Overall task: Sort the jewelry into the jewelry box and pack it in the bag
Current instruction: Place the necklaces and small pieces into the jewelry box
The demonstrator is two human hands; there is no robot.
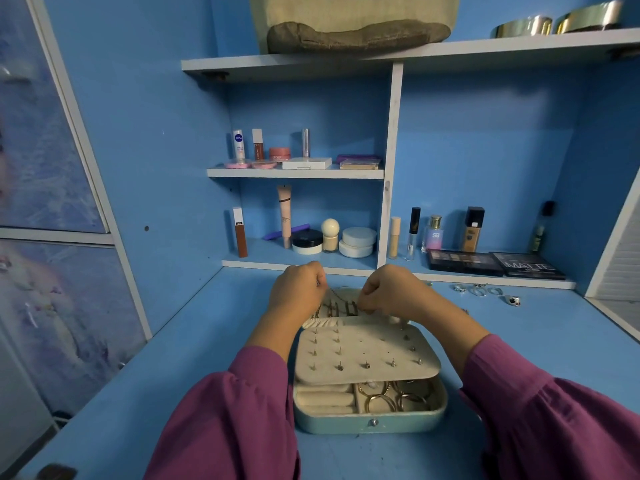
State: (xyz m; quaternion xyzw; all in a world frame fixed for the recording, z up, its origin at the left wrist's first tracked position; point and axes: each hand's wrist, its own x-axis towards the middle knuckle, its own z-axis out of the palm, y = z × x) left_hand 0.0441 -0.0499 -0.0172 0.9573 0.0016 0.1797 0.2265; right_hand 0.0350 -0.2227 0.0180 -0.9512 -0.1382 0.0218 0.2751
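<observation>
An open teal jewelry box [370, 422] sits on the blue desk in front of me. Its cream earring panel [363, 355] carries several stud earrings, and gold bangles [394, 396] lie in the tray beneath. Over the lid's hook row, my left hand [298, 289] and my right hand [391, 289] each pinch an end of a thin chain necklace [341, 303]. Several loose rings [479, 289] lie on the desk to the right. A beige fabric bag [353, 22] stands on the top shelf.
Cosmetics fill the shelves behind: lipsticks, jars and tubes [287, 216], bottles [433, 233], dark eyeshadow palettes [495, 265]. Two metal tins [554, 24] rest on the top shelf at right. A cabinet door [52, 202] runs along the left.
</observation>
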